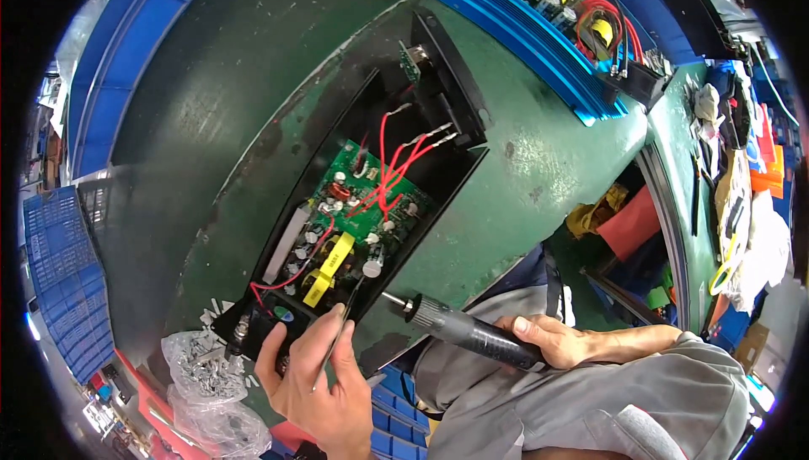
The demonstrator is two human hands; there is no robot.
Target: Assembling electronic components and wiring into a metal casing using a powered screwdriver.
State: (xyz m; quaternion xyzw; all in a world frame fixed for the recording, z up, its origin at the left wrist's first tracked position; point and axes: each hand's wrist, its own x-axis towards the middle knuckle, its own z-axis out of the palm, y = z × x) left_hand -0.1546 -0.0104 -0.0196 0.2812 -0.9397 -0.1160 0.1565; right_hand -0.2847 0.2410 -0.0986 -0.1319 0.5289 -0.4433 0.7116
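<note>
An open black metal case [426,222] lies slantwise on the green bench, its far end panel standing tilted away. A green circuit board [368,178] sits inside, with red wires [394,175] whose bare ends point toward the panel, and a yellow-taped transformer [329,268]. At the near end, my left hand [324,380] is closed around slim metal tweezers [331,353], tips pointing into the case. My right hand [552,340] grips a black electric screwdriver [476,334]. Its bit points left toward the case's near right wall, apart from it.
A plastic bag of small metal parts [206,363] lies at the near left, some pieces loose beside it. A blue finned heat-sink housing [514,34] with boards stands at the far right. Blue crates [63,241] line the left. Cloths and tools [729,232] crowd the right.
</note>
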